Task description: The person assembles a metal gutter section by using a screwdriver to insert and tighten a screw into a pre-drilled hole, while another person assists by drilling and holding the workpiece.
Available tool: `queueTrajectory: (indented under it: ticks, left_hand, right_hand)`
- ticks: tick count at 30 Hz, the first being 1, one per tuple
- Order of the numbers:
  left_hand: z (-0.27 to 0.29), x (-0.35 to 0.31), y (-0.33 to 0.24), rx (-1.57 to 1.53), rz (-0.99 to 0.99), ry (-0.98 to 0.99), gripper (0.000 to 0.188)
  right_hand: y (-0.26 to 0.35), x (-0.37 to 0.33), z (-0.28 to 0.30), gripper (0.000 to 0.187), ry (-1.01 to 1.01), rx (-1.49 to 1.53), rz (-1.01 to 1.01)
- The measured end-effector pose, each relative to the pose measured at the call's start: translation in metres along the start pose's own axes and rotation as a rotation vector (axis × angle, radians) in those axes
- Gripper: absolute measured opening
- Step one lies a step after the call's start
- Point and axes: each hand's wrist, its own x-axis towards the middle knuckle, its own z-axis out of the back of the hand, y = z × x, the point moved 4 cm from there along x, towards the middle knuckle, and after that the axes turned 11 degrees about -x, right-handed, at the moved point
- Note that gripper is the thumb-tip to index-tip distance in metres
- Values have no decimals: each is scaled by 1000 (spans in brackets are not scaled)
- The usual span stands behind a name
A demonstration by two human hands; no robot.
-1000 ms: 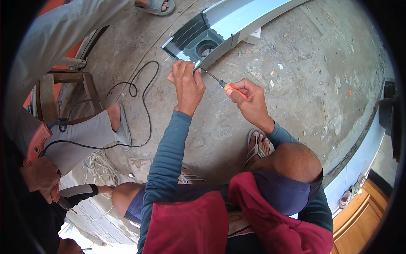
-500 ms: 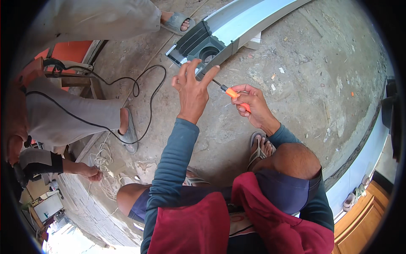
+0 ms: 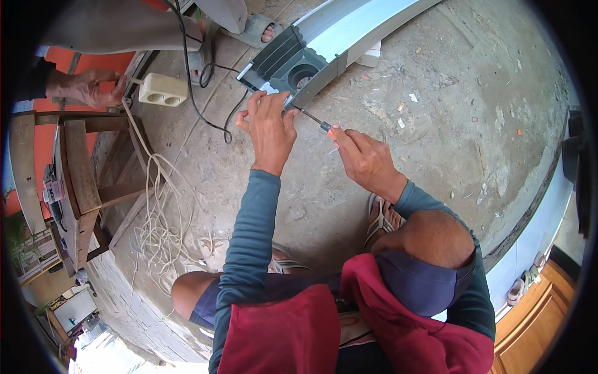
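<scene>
A long rain gutter (image 3: 349,28), pale inside, runs from the top of the view toward me. Its near end has a dark grey outlet fitting (image 3: 283,59) with a round hole. My left hand (image 3: 269,134) is closed at the fitting's near edge, fingers bent over the rim and thumb beside it. My right hand (image 3: 370,161) is wrapped round the orange handle of a screwdriver (image 3: 317,121). The screwdriver's shaft points up and left, its tip at the fitting's side close to my left thumb. Whether a screw sits at the tip is too small to tell.
At the left, another person's hand (image 3: 93,87) holds a cream power strip (image 3: 163,90). Its cable (image 3: 159,230) lies tangled on the floor, near a wooden stand (image 3: 81,168). A black cord (image 3: 193,93) hangs beside the gutter. Small debris dots the concrete floor (image 3: 455,143).
My left fingers have closed from a spread pose onto the fitting's edge. My right hand has wrapped further round the screwdriver, moving slightly left. The other person has shifted and lifted the power strip.
</scene>
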Motion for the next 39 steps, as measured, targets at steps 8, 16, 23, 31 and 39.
queueTrajectory:
  ticks: [8, 16, 23, 31, 39]
  left_hand:
    - [-8, 5, 12, -136, 89, 27, 21]
    - [-15, 5, 11, -118, 89, 1, 23]
    - [-13, 5, 9, -83, 74, 45, 22]
    - [-15, 4, 13, -108, 72, 17, 22]
    - [-13, 4, 13, -144, 35, 19, 24]
  right_hand:
    - [10, 2, -5, 29, 31, 55, -53]
    - [-9, -27, -43, 20, 396, 1802, -1326]
    - [-15, -28, -45, 21, 270, 1588, -1096]
    - [-7, -12, -27, 24, 115, 567, -572]
    - [-18, -23, -43, 18, 573, 2141, -1319]
